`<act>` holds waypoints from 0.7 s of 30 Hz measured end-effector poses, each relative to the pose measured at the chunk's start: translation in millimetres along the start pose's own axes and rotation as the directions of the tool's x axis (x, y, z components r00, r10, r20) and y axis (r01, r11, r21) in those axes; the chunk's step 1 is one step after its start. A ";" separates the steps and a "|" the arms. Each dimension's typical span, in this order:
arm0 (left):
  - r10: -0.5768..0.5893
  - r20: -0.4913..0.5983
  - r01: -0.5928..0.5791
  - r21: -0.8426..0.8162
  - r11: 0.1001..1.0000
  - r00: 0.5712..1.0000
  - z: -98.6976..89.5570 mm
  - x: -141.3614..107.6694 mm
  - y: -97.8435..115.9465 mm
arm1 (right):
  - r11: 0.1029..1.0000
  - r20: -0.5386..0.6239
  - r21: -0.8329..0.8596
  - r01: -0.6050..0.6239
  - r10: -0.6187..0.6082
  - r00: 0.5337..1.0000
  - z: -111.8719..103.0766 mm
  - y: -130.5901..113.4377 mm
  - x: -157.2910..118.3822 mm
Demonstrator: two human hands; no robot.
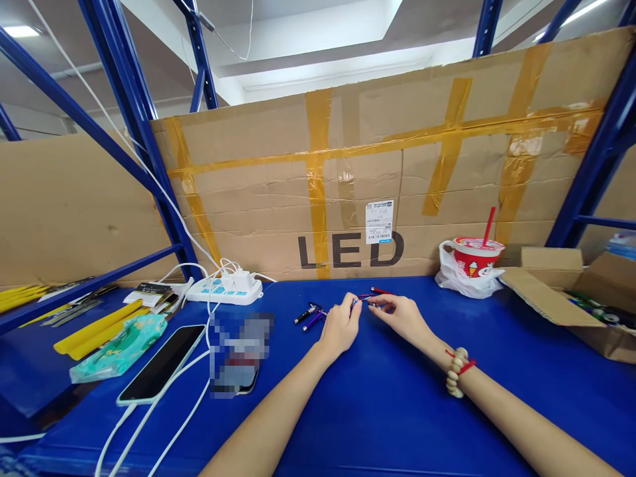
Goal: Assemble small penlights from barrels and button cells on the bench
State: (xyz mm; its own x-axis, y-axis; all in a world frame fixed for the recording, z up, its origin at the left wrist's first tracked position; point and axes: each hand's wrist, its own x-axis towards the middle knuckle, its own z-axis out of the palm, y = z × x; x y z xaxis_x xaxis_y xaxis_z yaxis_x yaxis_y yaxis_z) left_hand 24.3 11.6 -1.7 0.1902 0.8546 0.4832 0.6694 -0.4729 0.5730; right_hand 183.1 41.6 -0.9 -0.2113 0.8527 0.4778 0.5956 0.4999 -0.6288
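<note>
My left hand (342, 324) is closed, its fingertips gripping a small purple-blue pen-like tube (354, 303) that is mostly hidden. Just to its right, my right hand (399, 317) has thumb and fingers pinched together around something small, too hidden to name. A thin red piece (366, 297) shows between the two hands. Beside the left hand lie a black pen-like tube (304, 314) and a purple one (313, 322), both with metallic ends. A red tube (380, 291) rests on the blue table just beyond the right fingertips.
A white power strip (223, 289) with cables stands at the back left. Nearer lie a phone (163, 364), a blurred-out phone (243, 361), a teal packet (122, 344) and yellow tubes (97, 329). Rightward are a red cup (474, 258) and an open cardboard box (549, 295).
</note>
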 end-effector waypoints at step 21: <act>0.055 0.024 -0.059 0.302 0.951 0.998 0.3 -2.6 4.9 | 0.999 0.055 -0.052 0.005 -0.002 0.999 3.6 8.8 -0.3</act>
State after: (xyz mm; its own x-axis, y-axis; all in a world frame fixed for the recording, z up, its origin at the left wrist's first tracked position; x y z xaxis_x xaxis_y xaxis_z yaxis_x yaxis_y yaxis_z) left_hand 27.3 7.1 -0.4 0.2435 0.8323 0.4979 0.8425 -0.4359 0.3166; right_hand 185.6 46.3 -8.8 -0.2546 0.8587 0.4448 0.6337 0.4956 -0.5940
